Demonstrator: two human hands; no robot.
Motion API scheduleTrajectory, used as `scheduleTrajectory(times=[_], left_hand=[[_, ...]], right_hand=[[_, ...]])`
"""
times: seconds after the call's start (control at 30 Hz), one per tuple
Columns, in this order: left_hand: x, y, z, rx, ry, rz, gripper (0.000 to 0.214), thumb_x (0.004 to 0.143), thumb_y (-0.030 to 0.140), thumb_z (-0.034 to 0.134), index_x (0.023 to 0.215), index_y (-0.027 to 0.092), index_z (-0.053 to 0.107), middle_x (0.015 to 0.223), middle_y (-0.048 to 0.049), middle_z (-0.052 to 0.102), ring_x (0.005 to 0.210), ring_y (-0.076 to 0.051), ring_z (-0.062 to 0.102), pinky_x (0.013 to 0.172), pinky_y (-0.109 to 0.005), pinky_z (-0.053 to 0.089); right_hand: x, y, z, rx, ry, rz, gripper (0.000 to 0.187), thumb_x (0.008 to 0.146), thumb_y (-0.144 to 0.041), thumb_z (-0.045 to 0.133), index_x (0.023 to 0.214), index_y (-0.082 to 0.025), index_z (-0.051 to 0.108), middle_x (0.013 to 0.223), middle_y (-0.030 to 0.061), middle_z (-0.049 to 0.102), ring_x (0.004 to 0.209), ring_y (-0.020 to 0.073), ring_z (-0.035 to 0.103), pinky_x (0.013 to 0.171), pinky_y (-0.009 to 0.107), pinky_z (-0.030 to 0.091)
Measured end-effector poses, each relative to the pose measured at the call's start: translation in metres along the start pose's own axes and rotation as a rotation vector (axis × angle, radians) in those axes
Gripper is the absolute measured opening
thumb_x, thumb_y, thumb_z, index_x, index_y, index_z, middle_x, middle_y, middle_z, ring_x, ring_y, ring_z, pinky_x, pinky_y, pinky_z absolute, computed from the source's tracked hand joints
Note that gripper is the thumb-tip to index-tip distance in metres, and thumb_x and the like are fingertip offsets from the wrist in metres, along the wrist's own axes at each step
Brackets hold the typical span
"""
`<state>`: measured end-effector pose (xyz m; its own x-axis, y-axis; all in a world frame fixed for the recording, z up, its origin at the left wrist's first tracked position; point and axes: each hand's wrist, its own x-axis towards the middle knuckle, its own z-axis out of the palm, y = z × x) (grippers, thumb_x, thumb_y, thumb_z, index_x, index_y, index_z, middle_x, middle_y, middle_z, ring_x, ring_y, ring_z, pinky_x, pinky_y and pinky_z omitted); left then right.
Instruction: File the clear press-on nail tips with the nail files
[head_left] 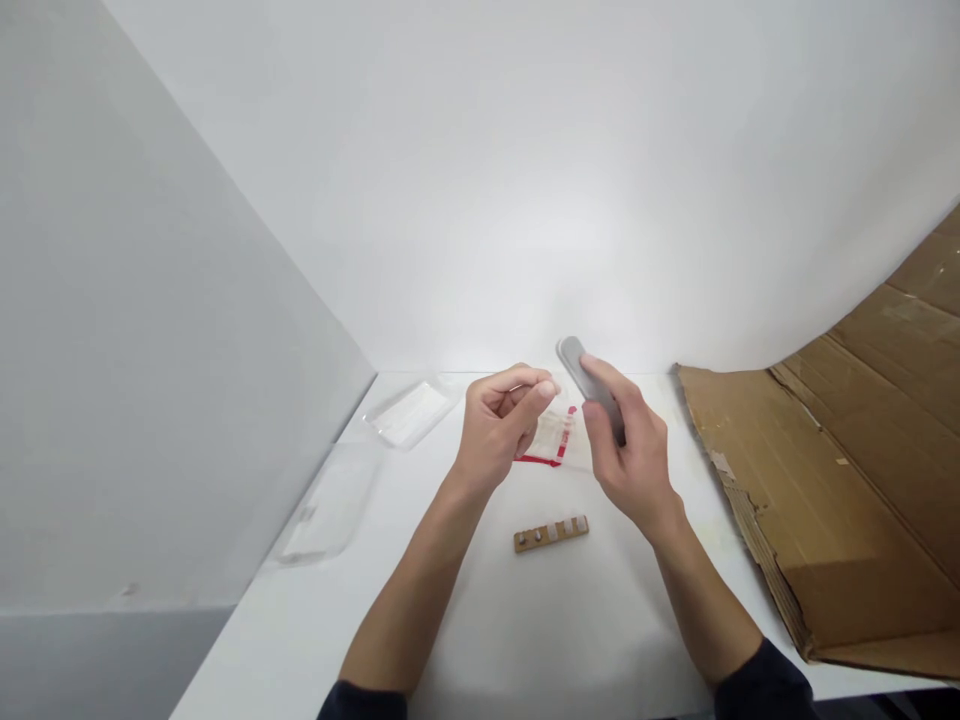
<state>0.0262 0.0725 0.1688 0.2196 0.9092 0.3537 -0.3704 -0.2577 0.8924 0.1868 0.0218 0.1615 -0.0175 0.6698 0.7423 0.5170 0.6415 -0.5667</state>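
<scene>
One grey, round-ended, elongated object [577, 366] is lifted but not set down, clamped in the right hand [636, 448] toward the back edge of the white desk [577, 640]. The left hand [501, 420] has fingertips together, contents unclear. Between front and back edges, a brown cardboard strip [531, 544] carries small greyish pieces [552, 532].

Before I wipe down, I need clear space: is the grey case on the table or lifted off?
Lifted off: the right hand grips the grey case, its far end showing against the wall, above the table.
</scene>
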Motion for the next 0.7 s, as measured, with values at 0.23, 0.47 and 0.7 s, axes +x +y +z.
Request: scheduleTrajectory(times=[0.23, 0.47, 0.7], left_hand=[[-0.003, 0.014, 0.0, -0.068, -0.112, -0.147, 0.032, 0.086, 0.042, 0.086, 0.074, 0.015, 0.073, 0.058, 0.0075, 0.039, 0.04, 0.001, 0.02, 0.033, -0.016, 0.012], [0.0, 0.018, -0.002, -0.117, -0.205, -0.287, 0.04, 0.08, 0.048, 0.088, 0.07, 0.015, 0.067, 0.056, 0.0084, 0.035, 0.04, 0.0, 0.019, 0.031, -0.014, 0.012], [0.003, 0.016, -0.003, -0.123, -0.195, -0.358, 0.044, 0.074, 0.049, 0.091, 0.068, 0.015, 0.064, 0.053, 0.0105, 0.028, 0.041, 0.0, 0.016, 0.032, -0.013, 0.011]], right_hand=[[0.0, 0.003, -0.007, 0.089, -0.042, 0.136, 0.032, 0.106, -0.021, 0.056, 0.135, -0.032, 0.047, 0.07, -0.01, 0.046, 0.052, 0.0101, 0.043, 0.051, 0.023, 0.035], [0.0, 0.002, -0.011, 0.141, -0.068, 0.21, 0.015, 0.104, -0.027, 0.062, 0.11, -0.028, 0.048, 0.079, -0.0062, 0.064, 0.054, 0.0103, 0.047, 0.051, 0.024, 0.033], [-0.002, 0.0, -0.012, 0.161, -0.113, 0.219, 0.014, 0.103, -0.028, 0.064, 0.105, -0.027, 0.05, 0.076, -0.0071, 0.06, 0.054, 0.0095, 0.046, 0.051, 0.024, 0.032]])
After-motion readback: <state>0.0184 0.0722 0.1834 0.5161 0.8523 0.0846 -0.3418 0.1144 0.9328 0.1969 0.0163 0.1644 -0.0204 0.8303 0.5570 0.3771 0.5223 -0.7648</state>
